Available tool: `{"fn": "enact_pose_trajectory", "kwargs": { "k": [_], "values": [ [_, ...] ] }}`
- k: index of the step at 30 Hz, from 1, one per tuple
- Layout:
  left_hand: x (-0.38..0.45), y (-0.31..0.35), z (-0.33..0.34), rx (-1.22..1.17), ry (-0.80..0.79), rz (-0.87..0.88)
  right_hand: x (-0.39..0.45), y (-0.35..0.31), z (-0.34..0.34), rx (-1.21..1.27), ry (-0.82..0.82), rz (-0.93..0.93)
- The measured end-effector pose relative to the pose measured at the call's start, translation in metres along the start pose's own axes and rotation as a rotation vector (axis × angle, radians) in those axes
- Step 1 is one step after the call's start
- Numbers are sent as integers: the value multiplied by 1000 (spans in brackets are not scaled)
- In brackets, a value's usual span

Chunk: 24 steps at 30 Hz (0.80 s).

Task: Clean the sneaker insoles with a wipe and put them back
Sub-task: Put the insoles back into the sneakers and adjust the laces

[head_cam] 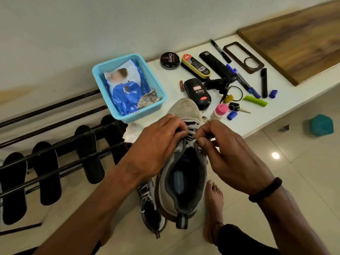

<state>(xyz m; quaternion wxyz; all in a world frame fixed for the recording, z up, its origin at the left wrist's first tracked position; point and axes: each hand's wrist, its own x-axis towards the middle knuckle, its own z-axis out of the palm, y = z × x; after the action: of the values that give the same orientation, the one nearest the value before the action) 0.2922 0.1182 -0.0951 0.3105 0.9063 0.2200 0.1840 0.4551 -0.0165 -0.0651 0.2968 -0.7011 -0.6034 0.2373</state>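
both hands on the worn grey mesh sneaker (pixel 184 162), toe resting on the edge of the white counter (pixel 287 92), heel hanging toward the person. long axis runs near-straight away from the camera, toe pointing at the wall, opening facing up. left hand (pixel 158 144) is pinched on the grey laces (pixel 190 134) on the left side, right hand (pixel 226 150) pinched on them on the right. four black foam insoles (pixel 47 172) lie across the black metal rack bars (pixel 60 150), well left of the shoe, so the left hand is nearer (long axes roughly parallel to the sneaker's). looks like lace loosening; the wipes packet (pixel 127 89) sits in the light blue plastic basket (pixel 103 70).
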Motion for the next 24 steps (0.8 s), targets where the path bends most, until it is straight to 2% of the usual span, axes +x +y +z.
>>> {"fn": "enact_pose_trajectory", "kwargs": {
  "k": [4, 7, 15, 20, 24],
  "values": [
    [-6, 3, 7, -128, 79, -84, -1, 3, 3, 133, 45, 46],
    [-7, 5, 7, -148, 94, -88, 4, 5, 3, 256, 127, 154],
    [-10, 5, 7, -169, 151, -69, 21, -1, 9, 124, 132, 189],
    [-8, 2, 2, -301, 232, -217, 20, -4, 19, 49, 132, 161],
    [-7, 1, 5, -231, 221, -193, 19, -7, 23, 78, 182, 123]
  ]
}}
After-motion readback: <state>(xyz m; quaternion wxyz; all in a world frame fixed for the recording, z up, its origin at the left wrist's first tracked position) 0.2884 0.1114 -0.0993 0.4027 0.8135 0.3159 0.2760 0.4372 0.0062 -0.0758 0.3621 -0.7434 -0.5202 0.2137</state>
